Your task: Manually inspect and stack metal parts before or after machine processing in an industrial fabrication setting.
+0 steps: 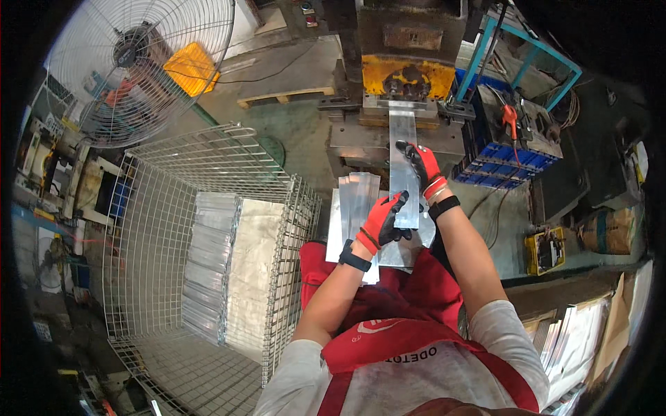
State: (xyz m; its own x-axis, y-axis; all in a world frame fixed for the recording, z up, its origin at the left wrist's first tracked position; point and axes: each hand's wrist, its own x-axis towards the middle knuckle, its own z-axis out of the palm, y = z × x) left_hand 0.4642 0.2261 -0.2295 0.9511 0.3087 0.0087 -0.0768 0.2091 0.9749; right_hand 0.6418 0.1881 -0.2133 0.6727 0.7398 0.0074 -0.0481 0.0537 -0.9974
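A long flat metal strip (pixel 402 132) runs away from me, its far end at the die of a press (pixel 409 76) with a worn yellow front. My left hand (pixel 383 220), in a red and black glove, grips the strip near its close end. Farther along, my right hand (pixel 421 166), gloved alike, is closed on the strip's right edge. Just left of it, several similar metal strips (pixel 359 191) lie stacked on a pale metal sheet (pixel 335 229) in front of me. Red cloth covers my lap below them.
On my left stands a wire mesh basket (pixel 291 229) holding rows of metal strips (pixel 208 256) beside beige sheeting (pixel 255 270). A large fan (pixel 139 62) rises at the far left. To the right are a blue crate (pixel 489 163) with a red-handled tool (pixel 510 121) on top and a small yellow bin (pixel 544 251).
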